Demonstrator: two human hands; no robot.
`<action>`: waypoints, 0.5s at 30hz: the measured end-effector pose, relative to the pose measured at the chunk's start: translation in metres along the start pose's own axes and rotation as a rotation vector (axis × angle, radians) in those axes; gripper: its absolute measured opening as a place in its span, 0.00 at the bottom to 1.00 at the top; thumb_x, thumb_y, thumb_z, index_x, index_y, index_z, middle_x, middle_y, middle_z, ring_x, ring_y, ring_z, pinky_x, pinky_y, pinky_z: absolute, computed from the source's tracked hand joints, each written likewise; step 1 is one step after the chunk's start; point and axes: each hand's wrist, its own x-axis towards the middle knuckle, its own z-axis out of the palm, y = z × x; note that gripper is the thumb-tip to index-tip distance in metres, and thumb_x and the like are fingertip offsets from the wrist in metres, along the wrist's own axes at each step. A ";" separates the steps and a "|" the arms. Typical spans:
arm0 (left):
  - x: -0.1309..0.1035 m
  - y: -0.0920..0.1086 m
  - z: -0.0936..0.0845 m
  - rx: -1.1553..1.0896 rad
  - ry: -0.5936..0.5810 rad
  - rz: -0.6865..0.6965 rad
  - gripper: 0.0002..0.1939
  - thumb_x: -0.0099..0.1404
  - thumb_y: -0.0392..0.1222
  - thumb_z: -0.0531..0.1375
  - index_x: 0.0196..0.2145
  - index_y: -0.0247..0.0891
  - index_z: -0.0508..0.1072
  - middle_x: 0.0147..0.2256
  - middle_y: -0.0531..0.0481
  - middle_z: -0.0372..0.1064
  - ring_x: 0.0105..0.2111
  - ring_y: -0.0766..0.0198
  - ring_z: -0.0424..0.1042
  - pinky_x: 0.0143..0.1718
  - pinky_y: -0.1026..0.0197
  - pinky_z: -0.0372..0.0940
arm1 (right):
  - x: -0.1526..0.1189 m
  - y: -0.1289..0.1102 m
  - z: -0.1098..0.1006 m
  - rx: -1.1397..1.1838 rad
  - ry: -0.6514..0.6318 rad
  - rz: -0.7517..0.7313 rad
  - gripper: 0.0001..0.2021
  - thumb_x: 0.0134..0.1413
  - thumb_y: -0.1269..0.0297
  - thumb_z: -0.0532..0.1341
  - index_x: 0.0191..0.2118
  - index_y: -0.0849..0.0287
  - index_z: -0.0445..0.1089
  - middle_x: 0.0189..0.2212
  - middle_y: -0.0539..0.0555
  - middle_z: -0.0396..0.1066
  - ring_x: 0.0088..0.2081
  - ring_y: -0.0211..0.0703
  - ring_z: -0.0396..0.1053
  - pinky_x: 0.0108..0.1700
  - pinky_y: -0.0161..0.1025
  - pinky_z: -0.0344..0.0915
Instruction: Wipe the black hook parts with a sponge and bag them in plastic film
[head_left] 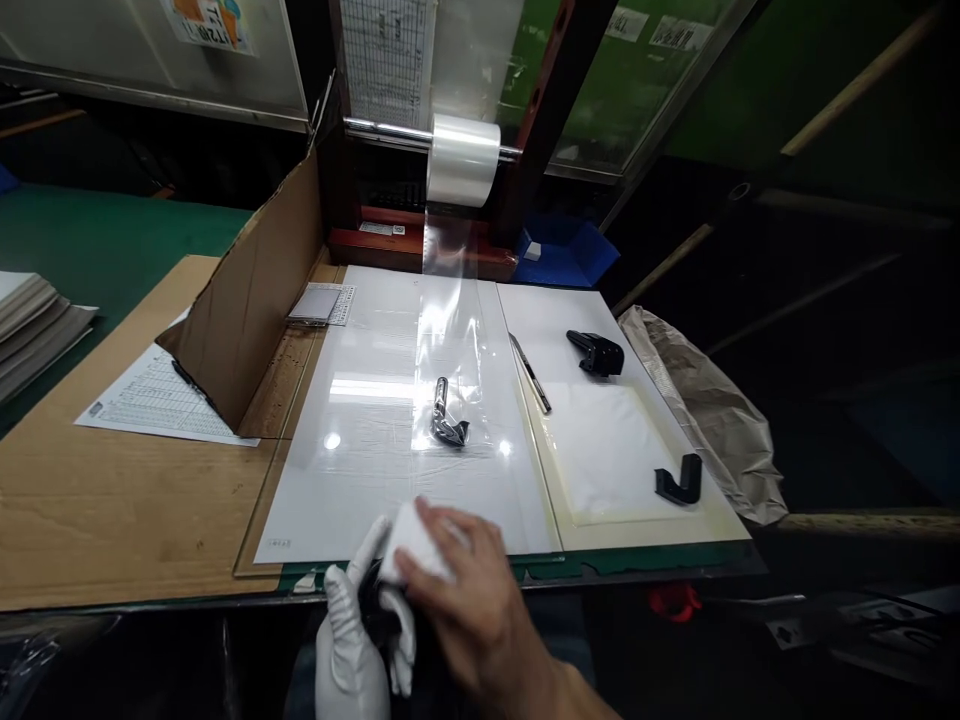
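Note:
My left hand (360, 640), in a white glove, curls around a black part (379, 610) at the table's front edge; most of that part is hidden. My bare right hand (480, 590) pinches a folded white cloth (414, 545) against it. Beyond them, on the glass-covered white sheet, an L-shaped black part (448, 425) lies inside clear plastic tubing (450, 340). The tubing runs down from a roll (463, 160) on a metal bar. To the right lie another black part (598, 353), an angled black piece (681, 481) and a pen (531, 375).
A cardboard divider (255, 310) stands at the left, with a printed form (161, 405) beside it. Behind the sheets is a blue bin (574, 255). A stack of papers (37, 330) sits far left. Crumpled brown wrapping (705, 410) hangs off the right edge.

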 end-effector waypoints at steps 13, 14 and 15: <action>-0.007 -0.005 0.000 0.125 0.088 0.175 0.43 0.62 0.72 0.57 0.61 0.34 0.68 0.13 0.61 0.60 0.10 0.71 0.55 0.11 0.71 0.55 | -0.014 -0.007 0.007 -0.154 0.042 0.231 0.25 0.64 0.80 0.53 0.63 0.55 0.66 0.70 0.68 0.52 0.64 0.62 0.56 0.52 0.62 0.69; -0.007 -0.003 -0.002 0.125 0.103 0.191 0.41 0.63 0.71 0.57 0.61 0.36 0.69 0.13 0.61 0.60 0.10 0.72 0.55 0.12 0.72 0.55 | -0.014 -0.006 0.007 -0.157 0.029 0.223 0.25 0.64 0.80 0.53 0.62 0.55 0.67 0.70 0.68 0.52 0.64 0.62 0.56 0.52 0.62 0.69; -0.007 -0.002 -0.004 0.132 0.102 0.200 0.39 0.64 0.70 0.56 0.60 0.37 0.70 0.13 0.61 0.60 0.11 0.72 0.55 0.12 0.72 0.55 | -0.014 -0.004 0.006 -0.161 0.018 0.233 0.25 0.64 0.80 0.53 0.62 0.54 0.67 0.70 0.67 0.52 0.64 0.62 0.57 0.52 0.61 0.69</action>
